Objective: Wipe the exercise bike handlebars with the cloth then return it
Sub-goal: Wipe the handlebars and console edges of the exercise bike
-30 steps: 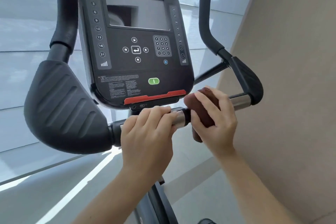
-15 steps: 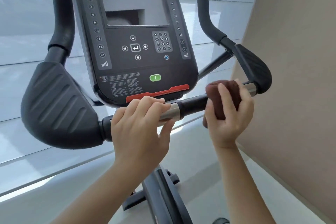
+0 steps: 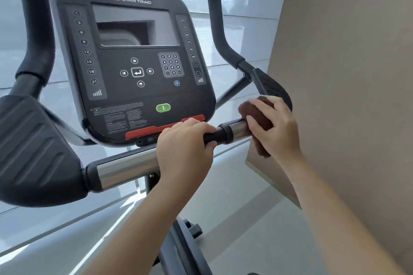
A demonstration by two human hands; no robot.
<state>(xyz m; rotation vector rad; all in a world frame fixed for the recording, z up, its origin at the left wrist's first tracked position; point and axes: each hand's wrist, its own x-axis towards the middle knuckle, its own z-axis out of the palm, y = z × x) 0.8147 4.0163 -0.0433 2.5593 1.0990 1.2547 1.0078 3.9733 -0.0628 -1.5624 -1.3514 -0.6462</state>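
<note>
Mid-wipe: right hand (image 3: 277,131) squeezing cloth (image 3: 257,116) round handlebar (image 3: 237,128) right of console (image 3: 134,62), left hand (image 3: 185,147) gripping it below console. Guessing stretch left of console needing cloth next.

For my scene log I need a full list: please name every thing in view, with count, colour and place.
console: one, black, centre
green button: one, green, low on console
handlebar: one, silver and black, across below console
left elbow pad: one, black, handlebar's left end
right elbow pad: one, black, behind the right hand
left upright grip: one, black, far left
right upright grip: one, black, right of console
cloth: one, brown, around handlebar's right part
window: one, pale grey, behind
wall: one, beige, right
left hand: one, grips handlebar's middle
right hand: one, holds the cloth on the handlebar
</note>
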